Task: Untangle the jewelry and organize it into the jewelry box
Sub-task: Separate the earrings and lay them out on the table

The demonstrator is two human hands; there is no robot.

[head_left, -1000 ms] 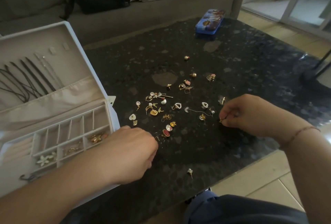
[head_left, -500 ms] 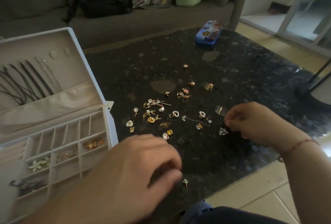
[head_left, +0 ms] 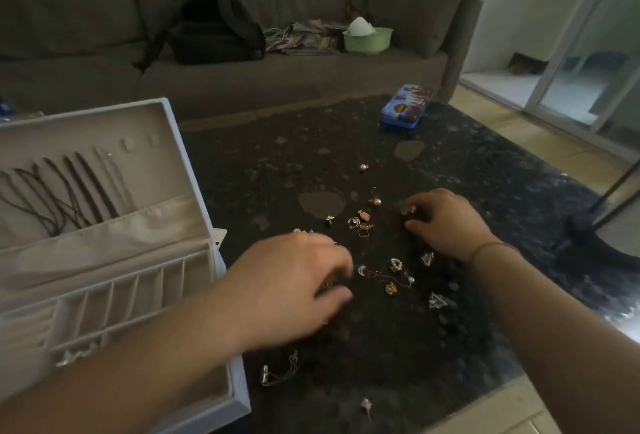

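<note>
Several small gold and pearl earrings [head_left: 360, 224] lie scattered on the dark stone table [head_left: 277, 163]. My left hand [head_left: 298, 281] hovers over the near part of the pile with fingers curled down; it is blurred, and a gold piece [head_left: 329, 284] shows between thumb and fingers. My right hand [head_left: 446, 222] reaches to the far right of the pile, its fingertips at a gold earring [head_left: 408, 210], the thumb apart from it. The white jewelry box [head_left: 239, 395] stands open at the left, with dark necklaces [head_left: 69, 191] hung in its lid and a pale flower piece [head_left: 74, 355] in one compartment.
A moon charm on a chain [head_left: 362, 270], a pearl earring [head_left: 394, 264] and two silver triangle pieces [head_left: 436, 300] lie between my hands. A hair clip [head_left: 277, 373] lies near the box. A blue tin [head_left: 407, 106] sits at the far edge. A black stand base [head_left: 588, 236] is at the right.
My left hand has swung from near the box forward onto the pile. My right hand set a triangle piece down and moved farther away to the gold earring. The view tilted up.
</note>
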